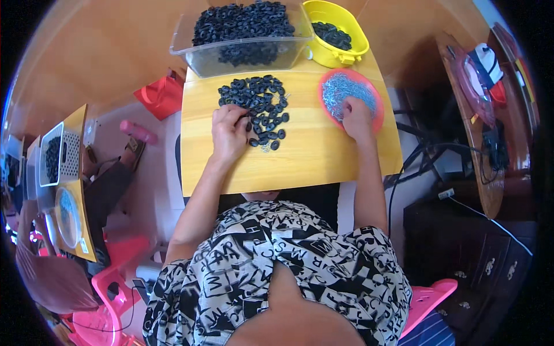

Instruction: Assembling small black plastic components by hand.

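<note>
A loose pile of small black oval pieces (268, 106) lies on the wooden table (306, 167). My left hand (229, 134) is at the pile's left edge, its fingers pinched on one black oval piece. To the right sits a round red plate (378, 118) filled with small silvery metal bits (340, 89), too fine to name. My right hand (358, 119) reaches into this plate with the fingers closed and pointing down among the bits. Whatever those fingertips grip is hidden.
Behind the pile stand a clear plastic bin (202, 63) heaped with black pieces and a yellow basin (360, 43) holding more. At left, another person (55, 277) sits by a side table with a white basket (70, 153). A red bag (161, 95) stands beyond my table's left edge.
</note>
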Demonstrator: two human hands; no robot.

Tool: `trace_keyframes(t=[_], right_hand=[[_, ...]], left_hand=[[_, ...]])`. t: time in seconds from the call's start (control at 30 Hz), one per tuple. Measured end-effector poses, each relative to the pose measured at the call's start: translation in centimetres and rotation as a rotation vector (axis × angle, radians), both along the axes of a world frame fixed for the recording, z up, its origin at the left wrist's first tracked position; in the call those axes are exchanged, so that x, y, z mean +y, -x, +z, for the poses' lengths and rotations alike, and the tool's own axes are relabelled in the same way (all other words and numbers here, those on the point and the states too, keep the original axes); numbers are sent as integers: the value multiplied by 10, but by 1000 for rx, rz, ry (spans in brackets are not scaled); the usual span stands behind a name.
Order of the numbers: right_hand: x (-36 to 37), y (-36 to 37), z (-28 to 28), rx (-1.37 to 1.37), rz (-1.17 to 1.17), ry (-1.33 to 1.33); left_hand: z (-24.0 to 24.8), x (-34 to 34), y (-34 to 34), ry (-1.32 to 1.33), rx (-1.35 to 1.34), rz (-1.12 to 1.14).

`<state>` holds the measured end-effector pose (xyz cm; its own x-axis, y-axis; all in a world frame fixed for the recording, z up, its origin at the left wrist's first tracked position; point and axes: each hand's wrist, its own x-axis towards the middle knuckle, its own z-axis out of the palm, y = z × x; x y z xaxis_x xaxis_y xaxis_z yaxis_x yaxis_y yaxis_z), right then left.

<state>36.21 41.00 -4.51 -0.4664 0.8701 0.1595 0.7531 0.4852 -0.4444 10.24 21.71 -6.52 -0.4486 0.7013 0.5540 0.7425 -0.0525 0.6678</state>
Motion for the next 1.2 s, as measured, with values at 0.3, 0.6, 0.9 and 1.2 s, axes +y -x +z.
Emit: trace_keyframes(t=[0.3,0.6,0.9,1.2], right_hand=[[-3,-5,14,723,-46,521],[-71,57,37,694,205,693],[-136,127,28,600,535,872],[-135,127,27,481,532,862]], left_hand=[[11,-41,7,-112,-1156,-281],[-1,-53,-2,-183,-1324,-406],[-14,-63,-4,-154,-1190,-447],[-10,-62,-8,-97,-1199,-456]])
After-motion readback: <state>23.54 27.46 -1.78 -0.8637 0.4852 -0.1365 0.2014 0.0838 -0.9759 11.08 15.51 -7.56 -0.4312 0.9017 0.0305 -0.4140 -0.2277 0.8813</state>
